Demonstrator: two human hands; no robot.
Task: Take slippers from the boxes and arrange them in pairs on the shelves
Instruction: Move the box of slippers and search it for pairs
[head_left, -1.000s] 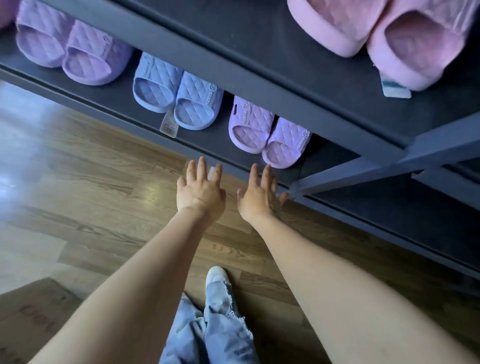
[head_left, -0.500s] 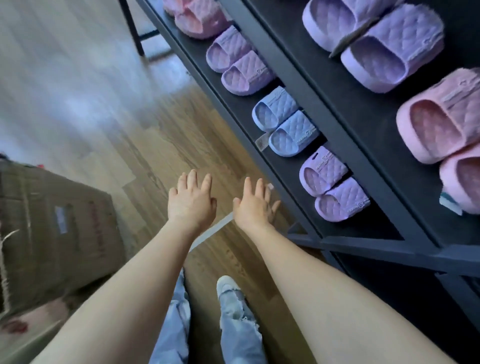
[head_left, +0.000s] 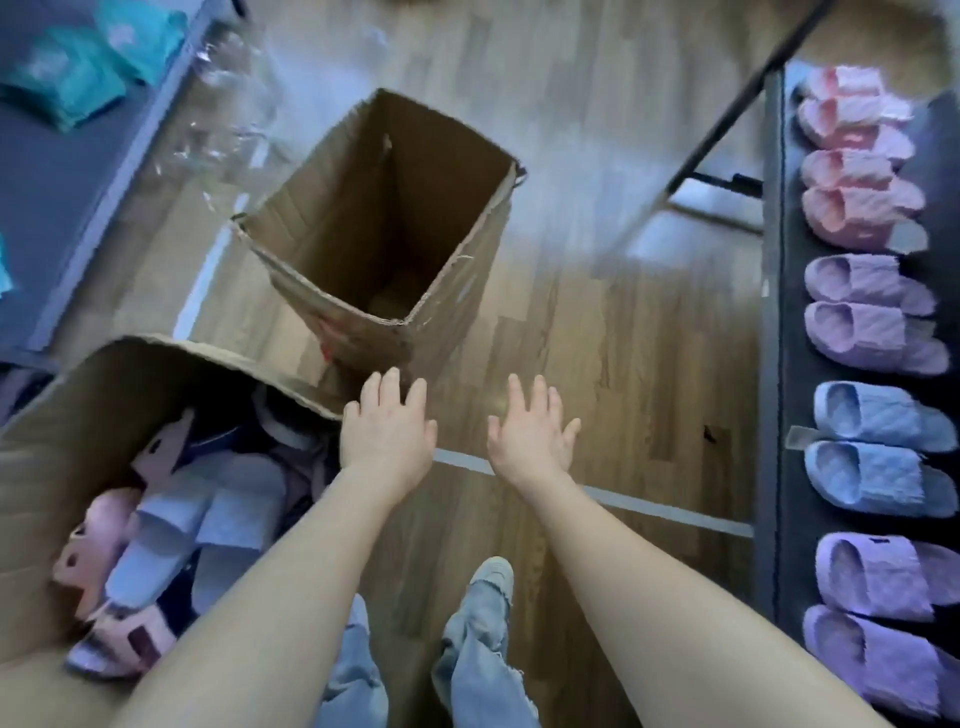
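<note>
Far left of the hands, teal packets (head_left: 67, 67) are seen on a grey surface, with clear wrap (head_left: 228, 104) lying beside it. Just left of and below the left hand, a full box (head_left: 62, 431) stands open, and loose slippers (head_left: 171, 530) in pink, pale blue and lilac are heaped in it unpaired. Ahead of the left hand an empty box (head_left: 374, 171) is stood, its near corner just beyond the fingertips. The left hand (head_left: 387, 434) is held wide, fingers straight and nothing gripped, by the full box's right rim. The right hand (head_left: 527, 436) is likewise spread and empty, over bare floor (head_left: 597, 338). Well right of it, the shelf (head_left: 774, 364) is lined with paired slippers (head_left: 872, 452): pink, lilac, blue, lilac.

The next pair is judged not yet picked. A mismatch is likely if two are grabbed blindly, since the colours are mixed and tangled. The empty box could be knocked by the left hand on the reach, being so near. Open floor is left between the boxes and the shelf edge. Free shelf room cannot be seen from here.
</note>
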